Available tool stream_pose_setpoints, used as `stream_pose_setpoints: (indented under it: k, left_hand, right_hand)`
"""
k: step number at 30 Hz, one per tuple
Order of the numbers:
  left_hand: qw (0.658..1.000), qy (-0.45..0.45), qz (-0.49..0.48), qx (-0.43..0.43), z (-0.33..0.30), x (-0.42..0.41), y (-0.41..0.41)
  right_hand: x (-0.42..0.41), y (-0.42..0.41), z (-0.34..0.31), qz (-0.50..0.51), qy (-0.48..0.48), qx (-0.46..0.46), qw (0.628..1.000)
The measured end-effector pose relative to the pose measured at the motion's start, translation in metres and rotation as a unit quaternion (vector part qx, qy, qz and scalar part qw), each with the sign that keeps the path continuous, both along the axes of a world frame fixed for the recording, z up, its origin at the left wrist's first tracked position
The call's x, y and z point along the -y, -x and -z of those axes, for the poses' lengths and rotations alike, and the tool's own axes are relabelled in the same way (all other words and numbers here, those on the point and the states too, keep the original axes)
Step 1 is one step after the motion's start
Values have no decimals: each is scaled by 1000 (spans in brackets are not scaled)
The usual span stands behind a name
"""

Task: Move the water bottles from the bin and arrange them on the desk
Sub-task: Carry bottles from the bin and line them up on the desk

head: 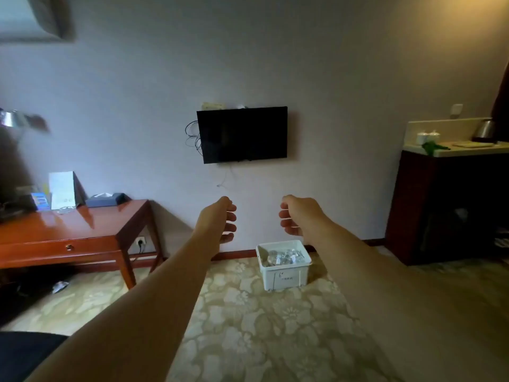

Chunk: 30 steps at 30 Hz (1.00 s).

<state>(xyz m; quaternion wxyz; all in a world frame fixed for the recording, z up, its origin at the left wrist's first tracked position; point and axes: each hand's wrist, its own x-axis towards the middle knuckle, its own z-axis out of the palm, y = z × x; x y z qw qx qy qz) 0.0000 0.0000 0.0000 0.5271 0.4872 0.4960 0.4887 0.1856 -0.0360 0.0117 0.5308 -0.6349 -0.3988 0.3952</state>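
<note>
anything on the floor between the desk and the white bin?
Head view: only patterned carpet lies between the desk and the white bin. The left forearm crosses that stretch in the image, so part of it is hidden.

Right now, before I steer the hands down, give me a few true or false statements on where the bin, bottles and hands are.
1. The white bin stands on the carpet by the wall. True.
2. The water bottles are lined up on the desk. False: they lie in the bin.
3. The left hand grips a bottle. False: it holds nothing.
4. The right hand holds nothing. True.
5. The bin stands under the desk. False: it stands to the right of the desk.
</note>
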Motion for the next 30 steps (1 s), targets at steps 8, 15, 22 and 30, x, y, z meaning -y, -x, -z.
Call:
stream_pose_setpoints:
  k: [8,15,22,30]
  left_hand:
    - [1000,3,19,-12,16,-128,-31]
    - [999,4,31,-34,23,-286,-95]
    - [999,26,35,-27,46,-426,-141]
    - [996,82,43,-14,132,-613,-182]
  right_hand:
    - [-134,-24,23,16,4,-22,1000]
    - [-288,-76,46,15,8,-54,998]
    - [-423,-125,80,28,46,-49,997]
    - [-600,-170,153,29,105,-33,993]
